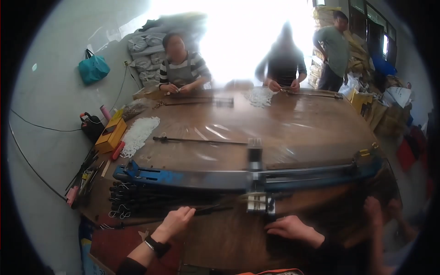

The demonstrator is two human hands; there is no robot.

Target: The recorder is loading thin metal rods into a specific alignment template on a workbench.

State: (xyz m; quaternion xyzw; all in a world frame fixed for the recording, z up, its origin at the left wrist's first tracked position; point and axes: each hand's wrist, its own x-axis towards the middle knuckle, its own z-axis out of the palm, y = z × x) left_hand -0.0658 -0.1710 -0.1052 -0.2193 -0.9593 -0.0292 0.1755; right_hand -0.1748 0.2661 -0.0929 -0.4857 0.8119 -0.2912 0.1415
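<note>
My left hand (175,222), with a dark band at the wrist, is closed on a thin dark rod (208,209) that points right toward the metal fixture. My right hand (293,229) is low over the table, just right of and below the fixture. Its fingers are bent together and point left; what they hold, if anything, I cannot make out. The silver and black fixture (256,203) sits across a long blue metal rail (211,178). Left of it lies a pile of black rods (151,199), with white loops at their left ends.
Small white pieces (140,133) lie in a heap by a yellow box (111,135). One long dark rod (201,140) rests beyond the rail on the brown table (298,123). Two people work across the table; another stands behind. At right, another person's hands (373,211) reach near the edge.
</note>
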